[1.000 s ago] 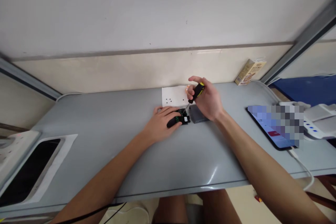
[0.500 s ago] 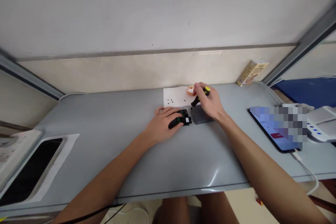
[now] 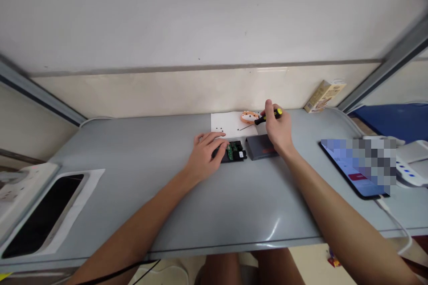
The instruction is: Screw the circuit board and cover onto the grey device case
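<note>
Right grip (image 3: 279,130) around screwdriver (image 3: 267,118), left hand (image 3: 205,153) on circuit board (image 3: 235,151), no legible writing

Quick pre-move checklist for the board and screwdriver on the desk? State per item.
1. Left hand steadying the circuit board: ok, fingers rest on its left end.
2. Right hand gripping the screwdriver: ok, closed round the black and yellow handle.
3. Screwdriver tip clear of the board: ok, it points over the white paper.
4. Loose screws kept on the paper: ok, small dark dots lie on it.
5. Screw on the tip: cannot tell, too small.
6. Grey case beside the board: ok, just to its right.
</note>
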The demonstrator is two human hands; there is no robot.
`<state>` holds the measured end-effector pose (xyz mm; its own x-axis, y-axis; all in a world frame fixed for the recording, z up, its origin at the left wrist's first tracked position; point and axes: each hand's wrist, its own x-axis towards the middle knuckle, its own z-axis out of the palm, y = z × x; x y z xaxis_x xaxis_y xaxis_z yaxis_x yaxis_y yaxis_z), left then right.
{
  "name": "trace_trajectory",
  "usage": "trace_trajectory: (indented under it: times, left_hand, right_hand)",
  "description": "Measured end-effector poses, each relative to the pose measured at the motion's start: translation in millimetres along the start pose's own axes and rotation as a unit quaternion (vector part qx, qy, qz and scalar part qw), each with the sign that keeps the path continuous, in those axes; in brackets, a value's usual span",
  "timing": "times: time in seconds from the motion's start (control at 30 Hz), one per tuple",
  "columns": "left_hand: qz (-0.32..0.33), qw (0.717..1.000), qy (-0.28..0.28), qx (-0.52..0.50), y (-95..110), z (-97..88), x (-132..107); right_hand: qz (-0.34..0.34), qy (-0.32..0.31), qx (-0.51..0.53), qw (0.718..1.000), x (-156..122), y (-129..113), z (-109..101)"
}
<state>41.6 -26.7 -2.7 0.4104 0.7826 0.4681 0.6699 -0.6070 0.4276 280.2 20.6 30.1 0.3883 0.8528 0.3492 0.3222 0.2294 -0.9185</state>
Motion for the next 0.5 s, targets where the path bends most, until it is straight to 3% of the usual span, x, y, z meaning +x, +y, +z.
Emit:
trace_trajectory:
  times: [0.3, 0.5]
  left_hand:
    - [-0.001, 0.995, 0.101, 0.015, -9, -3.2, 4]
    - [-0.01, 0.993, 0.115, 0.033, -13, -4.2, 5]
  right_hand:
    - [0.002, -0.004, 0.01, 1.0, -2, 0, 2]
    - [0.11, 0.021, 0.12, 0.986, 3, 3, 5]
